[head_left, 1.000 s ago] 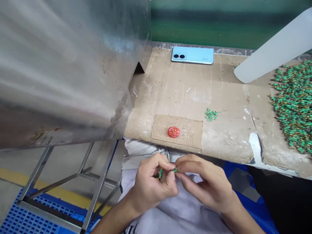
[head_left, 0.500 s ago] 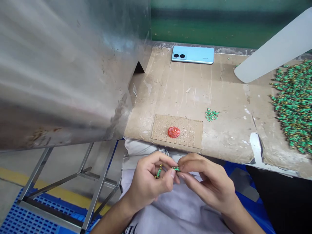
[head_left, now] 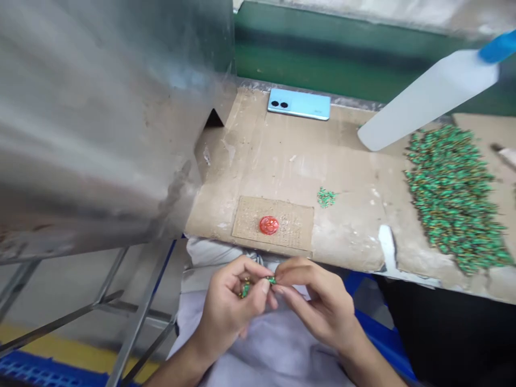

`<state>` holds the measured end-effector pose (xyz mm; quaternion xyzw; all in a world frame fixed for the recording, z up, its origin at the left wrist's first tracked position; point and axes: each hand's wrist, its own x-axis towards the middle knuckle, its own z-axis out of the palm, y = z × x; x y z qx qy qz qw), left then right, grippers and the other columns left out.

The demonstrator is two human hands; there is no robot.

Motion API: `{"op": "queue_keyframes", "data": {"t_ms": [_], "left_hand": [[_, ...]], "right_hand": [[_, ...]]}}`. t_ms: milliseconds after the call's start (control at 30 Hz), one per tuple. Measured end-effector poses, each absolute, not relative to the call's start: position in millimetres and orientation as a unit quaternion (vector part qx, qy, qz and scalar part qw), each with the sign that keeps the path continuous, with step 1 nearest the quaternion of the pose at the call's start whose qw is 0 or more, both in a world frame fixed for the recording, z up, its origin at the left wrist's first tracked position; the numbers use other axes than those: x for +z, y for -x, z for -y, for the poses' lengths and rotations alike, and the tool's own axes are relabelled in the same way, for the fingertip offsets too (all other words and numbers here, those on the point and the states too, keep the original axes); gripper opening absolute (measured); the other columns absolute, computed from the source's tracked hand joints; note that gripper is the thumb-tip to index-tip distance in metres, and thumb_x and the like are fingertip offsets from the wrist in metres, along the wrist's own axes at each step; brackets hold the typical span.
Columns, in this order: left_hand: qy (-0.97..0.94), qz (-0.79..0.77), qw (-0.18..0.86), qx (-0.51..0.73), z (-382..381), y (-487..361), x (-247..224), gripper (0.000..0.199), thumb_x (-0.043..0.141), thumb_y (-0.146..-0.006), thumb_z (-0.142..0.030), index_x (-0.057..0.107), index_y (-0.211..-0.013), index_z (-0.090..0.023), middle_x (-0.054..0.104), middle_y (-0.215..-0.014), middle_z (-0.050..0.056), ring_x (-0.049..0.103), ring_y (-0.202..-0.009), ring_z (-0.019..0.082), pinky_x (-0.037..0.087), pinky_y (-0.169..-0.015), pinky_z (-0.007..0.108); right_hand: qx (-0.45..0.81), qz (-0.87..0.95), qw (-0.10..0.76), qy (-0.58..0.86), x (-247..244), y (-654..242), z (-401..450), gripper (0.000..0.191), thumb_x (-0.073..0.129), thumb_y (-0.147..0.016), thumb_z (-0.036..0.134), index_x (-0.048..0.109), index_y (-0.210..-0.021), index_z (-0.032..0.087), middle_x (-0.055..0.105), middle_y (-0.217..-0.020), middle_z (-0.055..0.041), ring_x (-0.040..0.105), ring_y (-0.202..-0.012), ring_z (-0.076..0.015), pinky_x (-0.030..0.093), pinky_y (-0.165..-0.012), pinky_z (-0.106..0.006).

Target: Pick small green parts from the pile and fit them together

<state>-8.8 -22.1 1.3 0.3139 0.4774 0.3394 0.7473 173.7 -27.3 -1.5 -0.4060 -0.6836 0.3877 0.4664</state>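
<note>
My left hand is closed, pinching a small green-and-gold piece between thumb and forefinger. Another green-and-gold piece is tucked in its curled fingers. My right hand meets it from the other side, thumb and forefinger pressed together at the same small piece; its far end is hidden by the fingertips. Both hands are over my lap, just off the table edge. Beyond them a red glossy lump rests on a cardboard piece. A little cluster of tiny green parts lies to its right.
A large heap of green-and-gold pieces covers the right of the cardboard-topped table. A white bottle with a blue top leans behind it. A light blue phone lies at the back. A metal panel walls off the left.
The view has swung right and up, so the bottle's blue top and more of the heap now show. Both hands keep their grip on the small piece, with little change in pose.
</note>
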Motion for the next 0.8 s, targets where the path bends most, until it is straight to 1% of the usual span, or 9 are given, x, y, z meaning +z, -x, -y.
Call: {"op": "queue_keyframes", "data": {"t_ms": [67, 133, 233, 333, 400, 433, 600, 700, 800], "left_hand": [[-0.291, -0.448, 0.773, 0.342, 21.0, 7.1, 0.8, 0.031, 0.076, -0.095, -0.042, 0.071, -0.111, -0.016, 0.065, -0.061, -0.003, 0.032, -0.037, 0.002, 0.022, -0.034, 0.011], [-0.236, -0.416, 0.8, 0.362, 19.3, 7.2, 2.1, 0.033, 0.076, -0.095, -0.042, 0.074, -0.114, -0.016, 0.061, -0.064, -0.004, 0.035, -0.046, 0.002, 0.03, -0.043, 0.01], [-0.14, -0.386, 0.832, 0.373, 16.7, 10.4, 4.1, 0.026, 0.079, -0.09, -0.031, 0.078, -0.111, -0.014, 0.065, -0.078, 0.0, 0.049, -0.061, 0.005, 0.042, -0.055, 0.013], [-0.1, -0.372, 0.844, 0.373, 14.3, 12.2, 2.7, 0.027, 0.081, -0.088, -0.02, 0.079, -0.114, -0.014, 0.073, -0.089, 0.004, 0.062, -0.072, 0.009, 0.049, -0.06, 0.015], [-0.082, -0.371, 0.844, 0.377, 13.3, 10.6, 0.9, 0.027, 0.083, -0.089, -0.017, 0.078, -0.115, -0.015, 0.077, -0.097, 0.006, 0.071, -0.083, 0.013, 0.055, -0.069, 0.017], [-0.069, -0.374, 0.844, 0.378, 13.1, 9.2, 0.3, 0.027, 0.084, -0.089, -0.017, 0.078, -0.115, -0.016, 0.079, -0.101, 0.007, 0.075, -0.089, 0.015, 0.058, -0.076, 0.019], [-0.032, -0.381, 0.838, 0.39, 14.1, 4.3, 1.4, 0.023, 0.084, -0.089, -0.019, 0.079, -0.111, -0.014, 0.082, -0.11, 0.01, 0.078, -0.112, 0.022, 0.06, -0.097, 0.025], [-0.029, -0.36, 0.843, 0.399, 14.3, 7.0, 1.2, 0.03, 0.081, -0.084, -0.009, 0.079, -0.113, -0.011, 0.083, -0.115, 0.013, 0.076, -0.12, 0.025, 0.059, -0.101, 0.027], [-0.029, -0.357, 0.847, 0.394, 14.3, 11.4, 0.1, 0.031, 0.081, -0.085, -0.008, 0.078, -0.115, -0.01, 0.08, -0.127, 0.016, 0.072, -0.129, 0.027, 0.057, -0.108, 0.028]], "right_hand": [[0.324, 0.641, 0.488, 0.496, -5.1, -194.0, 22.2, 0.004, 0.07, -0.098, 0.019, 0.07, -0.096, 0.023, 0.074, -0.084, -0.0034, 0.073, -0.076, -0.0185, 0.062, -0.064, -0.029], [0.207, 0.565, 0.511, 0.614, -7.7, -227.8, 13.7, 0.008, 0.073, -0.095, 0.023, 0.069, -0.089, 0.022, 0.071, -0.081, -0.0031, 0.07, -0.072, -0.0183, 0.058, -0.061, -0.029], [0.033, 0.433, 0.53, 0.729, -6.6, -283.8, -1.2, 0.009, 0.076, -0.092, 0.027, 0.071, -0.096, 0.021, 0.068, -0.078, -0.0008, 0.066, -0.065, -0.0167, 0.056, -0.061, -0.03], [-0.03, 0.392, 0.525, 0.755, -4.7, -312.5, -11.3, 0.029, 0.075, -0.091, 0.031, 0.069, -0.117, 0.02, 0.074, -0.106, -0.009, 0.072, -0.079, -0.0214, 0.059, -0.068, -0.035], [-0.035, 0.431, 0.486, 0.76, -6.6, -310.0, -15.2, 0.034, 0.069, -0.095, 0.033, 0.066, -0.127, 0.02, 0.071, -0.122, -0.0144, 0.073, -0.087, -0.0232, 0.059, -0.068, -0.036], [-0.029, 0.462, 0.457, 0.76, -8.8, -304.4, -17.3, 0.031, 0.066, -0.097, 0.035, 0.067, -0.125, 0.02, 0.071, -0.122, -0.0151, 0.072, -0.088, -0.0235, 0.059, -0.068, -0.036], [0.072, 0.612, 0.336, 0.712, -24.1, -274.6, -35.9, 0.022, 0.063, -0.099, 0.04, 0.074, -0.099, 0.021, 0.074, -0.102, -0.0099, 0.07, -0.084, -0.0232, 0.06, -0.076, -0.04], [0.086, 0.638, 0.301, 0.704, -29.6, -272.5, -45.7, 0.027, 0.059, -0.101, 0.041, 0.076, -0.098, 0.02, 0.074, -0.102, -0.0123, 0.069, -0.093, -0.0283, 0.056, -0.083, -0.046], [0.085, 0.648, 0.287, 0.701, -31.2, -276.0, -49.0, 0.028, 0.057, -0.101, 0.04, 0.075, -0.097, 0.02, 0.074, -0.101, -0.013, 0.068, -0.094, -0.0299, 0.053, -0.087, -0.049]]}}
